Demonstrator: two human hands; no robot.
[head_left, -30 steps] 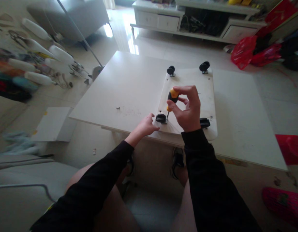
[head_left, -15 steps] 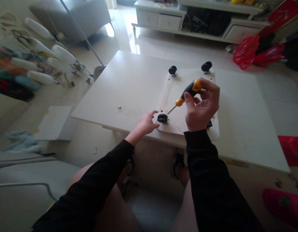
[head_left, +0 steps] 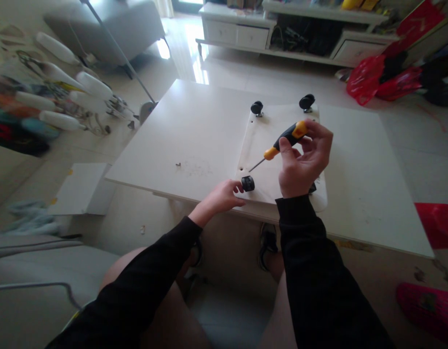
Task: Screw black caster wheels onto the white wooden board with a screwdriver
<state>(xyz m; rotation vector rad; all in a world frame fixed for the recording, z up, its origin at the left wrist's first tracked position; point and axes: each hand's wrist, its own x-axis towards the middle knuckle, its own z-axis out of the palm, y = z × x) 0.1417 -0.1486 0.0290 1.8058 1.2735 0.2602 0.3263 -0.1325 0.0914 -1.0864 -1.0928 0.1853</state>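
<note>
My right hand (head_left: 304, 162) grips the yellow and black handle of a screwdriver (head_left: 288, 137). Its shaft slants down to the left, and the tip is close to a small hole (head_left: 241, 169) in a white board (head_left: 265, 131). At the board's near left corner is a black caster (head_left: 248, 183). My left hand (head_left: 224, 195) is beside it, fingertips against its left side, thumb spread apart at the board's edge. Two more casters, one far left (head_left: 257, 108) and one far right (head_left: 307, 102), stand up from the board. Another caster (head_left: 312, 187) is partly hidden behind my right wrist.
The board lies on a white table (head_left: 154, 131). A small dark screw-like piece (head_left: 178, 164) rests to its left, near scattered specks. Beyond are a white cabinet (head_left: 224, 34) and red bags (head_left: 365, 80). A white box (head_left: 82, 189) is on the floor at left.
The near left caster has swivelled, and my left hand has shifted slightly right and toward me along it. My right hand still holds the screwdriver in nearly the same place.
</note>
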